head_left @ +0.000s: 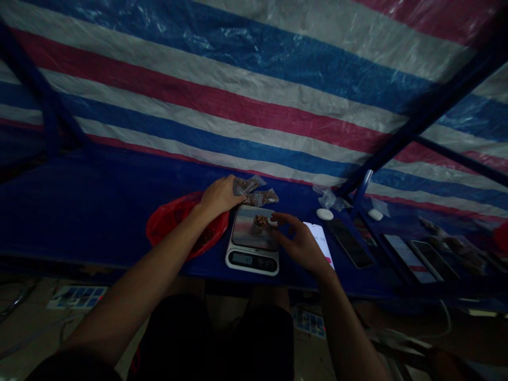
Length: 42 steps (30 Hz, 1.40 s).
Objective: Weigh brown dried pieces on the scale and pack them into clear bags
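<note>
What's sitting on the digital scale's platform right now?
A small heap of brown pieces sits on the digital scale, toward the platform's far side. The platform beneath the heap is covered.

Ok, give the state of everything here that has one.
Left hand: resting on clear plastic packets of brown pieces.
White digital scale with steel platform: display lit, brown pieces on top.
Right hand: fingers spread above scale.
Red plastic bag: crumpled.
Black smartphone: screen dark.
White-screened smartphone: screen lit.
</note>
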Each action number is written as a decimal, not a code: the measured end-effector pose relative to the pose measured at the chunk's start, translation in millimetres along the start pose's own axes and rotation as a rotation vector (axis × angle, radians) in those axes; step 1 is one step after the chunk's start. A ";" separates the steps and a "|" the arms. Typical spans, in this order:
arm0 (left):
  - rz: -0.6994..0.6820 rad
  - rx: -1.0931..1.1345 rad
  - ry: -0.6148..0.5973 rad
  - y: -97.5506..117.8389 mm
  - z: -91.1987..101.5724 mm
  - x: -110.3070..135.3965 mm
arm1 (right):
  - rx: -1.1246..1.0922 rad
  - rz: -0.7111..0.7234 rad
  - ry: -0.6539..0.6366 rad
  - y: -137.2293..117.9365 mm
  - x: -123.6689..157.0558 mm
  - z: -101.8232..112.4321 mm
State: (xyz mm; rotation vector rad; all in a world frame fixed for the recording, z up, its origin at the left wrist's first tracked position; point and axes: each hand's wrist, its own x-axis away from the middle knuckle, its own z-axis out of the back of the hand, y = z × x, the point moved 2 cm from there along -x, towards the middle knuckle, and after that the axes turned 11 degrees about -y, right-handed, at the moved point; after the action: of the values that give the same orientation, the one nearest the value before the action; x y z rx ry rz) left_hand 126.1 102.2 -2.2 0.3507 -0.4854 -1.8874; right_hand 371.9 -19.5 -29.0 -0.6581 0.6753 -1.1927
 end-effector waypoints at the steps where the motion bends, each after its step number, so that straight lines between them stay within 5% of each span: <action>1: 0.015 -0.027 0.004 1.7 -0.2 1.3 | -0.003 -0.003 0.005 -0.9 0.6 -2.0; 6: 0.078 -0.127 0.059 4.8 -4.3 3.7 | -0.002 0.003 0.072 -5.5 0.5 -12.9; 12: -0.050 0.150 0.122 -5.2 4.4 6.2 | 0.008 -0.037 0.106 -5.2 -1.4 -25.2; 18: -0.309 0.253 -0.078 -4.6 23.2 31.2 | 0.000 -0.023 0.103 -6.5 -6.6 -26.8; 22: -0.331 0.102 -0.233 1.3 21.2 47.2 | 0.022 -0.018 0.088 -7.1 -8.9 -24.3; 28: -0.341 0.106 -0.289 9.3 13.0 54.6 | 0.059 -0.021 0.084 -10.3 -12.0 -18.3; 42: -0.359 0.100 -0.239 17.7 13.0 55.0 | 0.426 0.208 -0.179 -50.2 -51.7 5.0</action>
State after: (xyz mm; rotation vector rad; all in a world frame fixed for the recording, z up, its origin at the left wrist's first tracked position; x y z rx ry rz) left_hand 115.0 47.3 17.2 0.2927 -0.7167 -2.2729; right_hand 333.8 19.0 18.7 -0.3216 0.3144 -1.0266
